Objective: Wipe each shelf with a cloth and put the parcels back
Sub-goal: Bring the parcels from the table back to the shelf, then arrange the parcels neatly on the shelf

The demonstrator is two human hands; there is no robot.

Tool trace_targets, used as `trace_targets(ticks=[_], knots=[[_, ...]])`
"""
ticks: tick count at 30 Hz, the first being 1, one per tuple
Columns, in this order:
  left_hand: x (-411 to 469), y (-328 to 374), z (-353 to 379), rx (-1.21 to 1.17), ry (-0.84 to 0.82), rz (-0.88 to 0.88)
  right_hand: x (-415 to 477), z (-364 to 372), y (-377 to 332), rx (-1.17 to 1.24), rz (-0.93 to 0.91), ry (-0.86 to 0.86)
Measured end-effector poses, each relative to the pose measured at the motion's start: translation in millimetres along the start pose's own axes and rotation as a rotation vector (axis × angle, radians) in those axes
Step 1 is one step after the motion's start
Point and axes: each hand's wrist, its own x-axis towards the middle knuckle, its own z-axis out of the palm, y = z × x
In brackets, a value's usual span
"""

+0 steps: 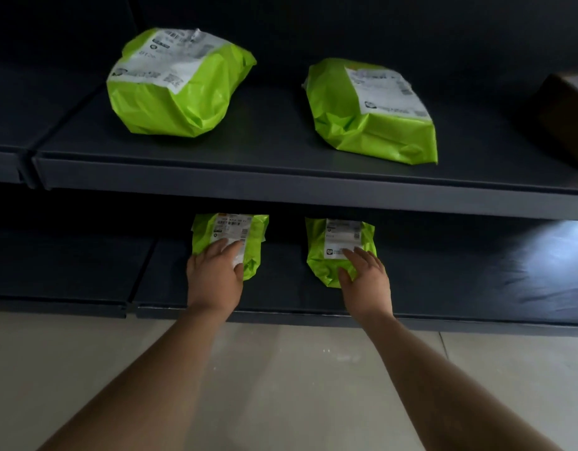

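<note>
Two small green parcels with white labels lie on the dark lower shelf (443, 288). My left hand (216, 275) rests on the near end of the left small parcel (232, 229), fingers straight over its label. My right hand (365, 278) lies with spread fingers on the right small parcel (336, 236), thumb at its near edge. On the upper shelf (281, 177) sit two larger green parcels, one at the left (173, 89) and one at the right (372, 115). No cloth is in view.
A brown box (564, 118) sits at the right edge of the upper shelf. Another dark shelf section (53, 275) adjoins on the left. Pale tiled floor (281, 385) lies below the shelves, under my forearms.
</note>
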Motion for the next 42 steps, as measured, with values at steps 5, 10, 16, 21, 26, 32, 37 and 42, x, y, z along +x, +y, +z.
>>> trace_targets(ticks=[5,10,16,21,26,32,37,42], knots=[[-35.7,50.7,-40.9,-0.281,-0.249,-0.085,-44.0,-63.6,-23.9,0.17,0.117,0.05],[-60.6,118.9,-111.3,-0.435,-0.425,-0.1,-81.4,-148.3,-55.7,0.251,0.221,0.074],[-76.3,212.1,-228.0,-0.486,-0.506,-0.09,-123.3,-279.7,-105.1,0.33,0.308,0.134],[-90.8,298.5,-336.0,-0.572,-0.55,-0.061,-156.7,-403.1,-151.4,0.344,0.352,0.206],[-99.5,382.1,-438.0,-0.628,-0.596,0.033,-186.1,-522.7,-194.6,0.411,0.427,0.3],[-110.1,464.6,-527.3,-0.627,-0.64,0.187,-217.9,-626.8,-223.5,0.384,0.45,0.431],[-136.6,534.0,-572.9,-0.646,-0.723,0.315,-262.7,-707.9,-230.4,0.426,0.489,0.619],[-181.0,589.3,-586.1,-0.64,-0.818,0.437,-320.7,-763.6,-208.6,0.432,0.573,0.753]])
